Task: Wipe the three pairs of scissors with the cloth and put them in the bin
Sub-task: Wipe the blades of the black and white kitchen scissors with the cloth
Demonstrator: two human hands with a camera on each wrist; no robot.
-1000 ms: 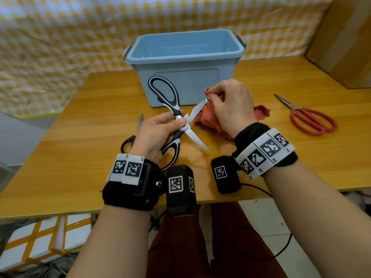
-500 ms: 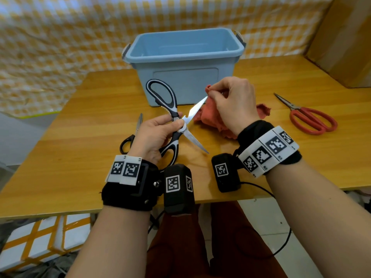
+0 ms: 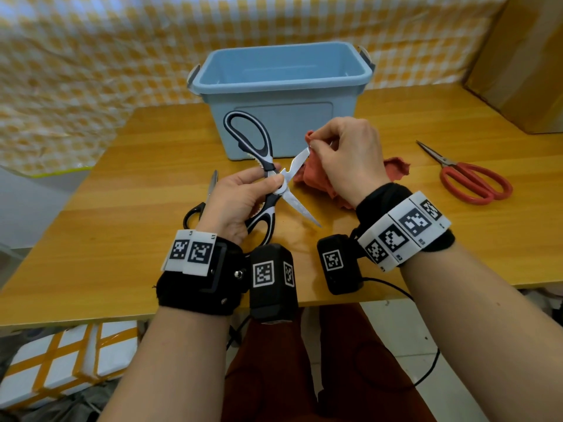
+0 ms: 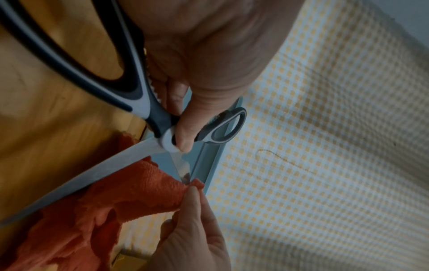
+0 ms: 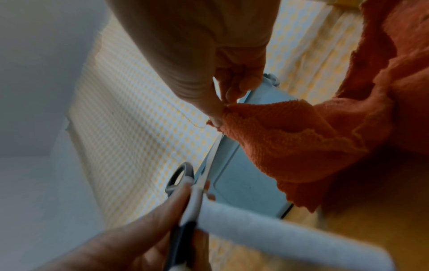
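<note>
backdrop: yellow-and-white checked sheet (image 3: 91,56) hangs behind a wooden table (image 3: 122,239), with a cardboard box (image 3: 524,62) at the far right.
small black scissors (image 3: 201,205): lie flat on the table at the left, mostly hidden behind the left hand, seemingly waiting their turn.
left hand (image 3: 240,202): thumb and curled fingers grip the kitchen scissors (image 3: 268,178) right at the pivot, probably because holding there keeps both blades steady and splayed for wiping.
kitchen scissors: raised off the table, wide open in an x, one black-and-grey loop up toward the bin, one blade pointing down toward the table edge, the other up to the right into the cloth.
bin (image 3: 283,95): blue, open-topped, at the back middle, just behind the scissors; what shows of its inside holds no scissors, so the first pair looks to be the one in hand.
cloth (image 3: 313,178): orange, bunched under the right hand, a fold brought up around the upper blade's tip.
right hand (image 3: 347,159): thumb and forefinger pinch the cloth closed over that tip, other fingers loosely curled; a pinch lets both blade faces be wiped while skin stays off the edge.
red scissors (image 3: 469,178): closed, flat on the table well to the right, untouched.
</note>
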